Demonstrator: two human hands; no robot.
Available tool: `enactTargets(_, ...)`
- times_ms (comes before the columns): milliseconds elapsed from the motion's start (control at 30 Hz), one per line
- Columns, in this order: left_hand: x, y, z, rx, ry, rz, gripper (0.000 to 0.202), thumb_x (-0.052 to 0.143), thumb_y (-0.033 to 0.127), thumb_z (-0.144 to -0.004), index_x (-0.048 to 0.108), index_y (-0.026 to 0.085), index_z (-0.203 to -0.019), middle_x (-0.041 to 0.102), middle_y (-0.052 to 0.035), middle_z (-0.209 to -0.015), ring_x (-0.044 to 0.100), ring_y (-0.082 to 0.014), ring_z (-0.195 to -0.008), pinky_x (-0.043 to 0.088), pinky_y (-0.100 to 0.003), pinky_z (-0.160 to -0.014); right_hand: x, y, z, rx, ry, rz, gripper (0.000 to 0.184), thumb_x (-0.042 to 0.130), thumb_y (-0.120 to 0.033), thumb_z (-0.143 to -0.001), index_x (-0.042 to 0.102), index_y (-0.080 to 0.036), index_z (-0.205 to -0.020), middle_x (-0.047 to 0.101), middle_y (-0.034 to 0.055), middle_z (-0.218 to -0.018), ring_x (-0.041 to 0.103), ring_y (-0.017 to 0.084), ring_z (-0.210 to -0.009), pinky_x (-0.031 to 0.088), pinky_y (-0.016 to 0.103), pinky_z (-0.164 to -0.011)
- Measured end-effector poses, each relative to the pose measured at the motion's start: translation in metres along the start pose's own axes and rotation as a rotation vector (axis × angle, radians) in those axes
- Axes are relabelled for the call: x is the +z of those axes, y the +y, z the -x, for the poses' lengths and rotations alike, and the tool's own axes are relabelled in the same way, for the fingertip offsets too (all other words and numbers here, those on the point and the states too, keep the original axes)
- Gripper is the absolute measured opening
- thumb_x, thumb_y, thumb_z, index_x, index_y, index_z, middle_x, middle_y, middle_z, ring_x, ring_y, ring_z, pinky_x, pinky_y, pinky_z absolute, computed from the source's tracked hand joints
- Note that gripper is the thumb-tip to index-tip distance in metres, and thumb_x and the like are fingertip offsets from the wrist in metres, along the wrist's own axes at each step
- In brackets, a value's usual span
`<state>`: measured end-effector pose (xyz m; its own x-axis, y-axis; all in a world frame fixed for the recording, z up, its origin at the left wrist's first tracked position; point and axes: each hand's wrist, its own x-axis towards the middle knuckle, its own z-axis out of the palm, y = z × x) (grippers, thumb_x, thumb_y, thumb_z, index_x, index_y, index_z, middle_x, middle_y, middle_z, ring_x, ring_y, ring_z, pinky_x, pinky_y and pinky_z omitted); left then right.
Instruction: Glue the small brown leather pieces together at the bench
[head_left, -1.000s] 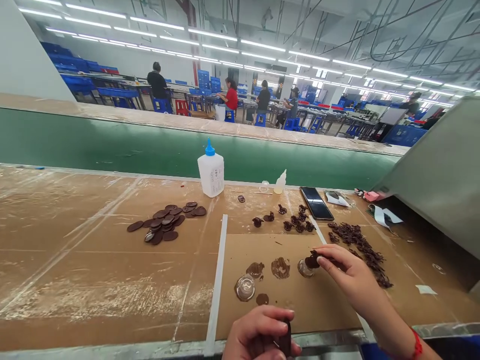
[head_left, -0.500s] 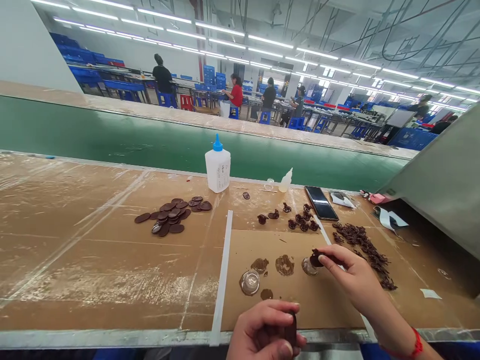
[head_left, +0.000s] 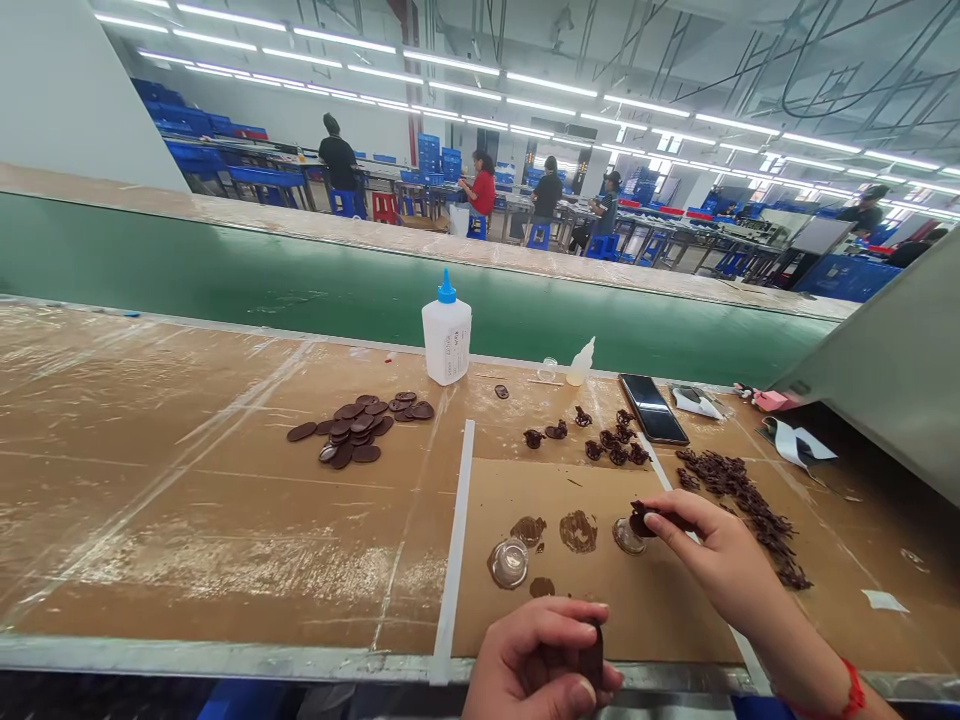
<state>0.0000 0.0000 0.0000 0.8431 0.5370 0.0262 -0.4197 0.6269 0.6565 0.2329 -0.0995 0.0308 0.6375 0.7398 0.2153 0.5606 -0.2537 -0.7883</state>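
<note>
My right hand (head_left: 709,560) pinches a small dark brown ornament piece (head_left: 643,520) and holds it over a little clear cup (head_left: 627,538) on the cardboard sheet (head_left: 645,600). At the table's near edge my left hand (head_left: 536,665) is closed round a dark brown oval disc (head_left: 592,655). A second clear cup (head_left: 509,562) sits between the hands, with brown glue smears (head_left: 578,531) beside it.
A pile of brown oval discs (head_left: 360,425) lies to the left. Finished brown ornaments (head_left: 611,445) and a long heap of them (head_left: 750,510) lie right. A white glue bottle (head_left: 446,335), small dropper bottle (head_left: 580,362) and phone (head_left: 653,408) stand behind. Green conveyor (head_left: 300,290) beyond; people work far off.
The view has shifted slightly so everything sits further right. Both hands keep their grips and places; the right hand stays at the small cup.
</note>
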Motion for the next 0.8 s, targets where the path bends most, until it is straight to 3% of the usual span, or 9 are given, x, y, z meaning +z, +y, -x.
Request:
enactTargets(500, 0.0033, 0.0024, 0.0005, 0.003, -0.002, 0.020, 0.023, 0.088, 0.028, -0.070, 0.082, 0.028, -0.091, 0.075, -0.0054, -0.111, 0.076, -0.0205, -0.076, 0.061, -0.030, -0.073, -0.0021, -0.0014, 0.0003, 0.076, 0.026, 0.037, 0.034, 0.064, -0.054, -0.085, 0.076, -0.023, -0.093, 0.073, 0.0030, -0.094, 0.066, 0.026, -0.087, 0.051, 0.033, -0.076)
enactTargets(800, 0.0028, 0.0013, 0.0011, 0.002, 0.008, 0.026, 0.023, 0.088, 0.028, -0.070, 0.081, 0.028, -0.092, 0.076, -0.0059, -0.110, 0.077, -0.0214, -0.076, 0.061, -0.031, -0.072, -0.0018, -0.0038, -0.0004, 0.041, 0.031, 0.057, 0.033, 0.063, -0.052, -0.086, 0.076, -0.022, -0.092, 0.072, 0.0042, -0.091, 0.066, 0.026, -0.082, 0.052, 0.033, -0.071)
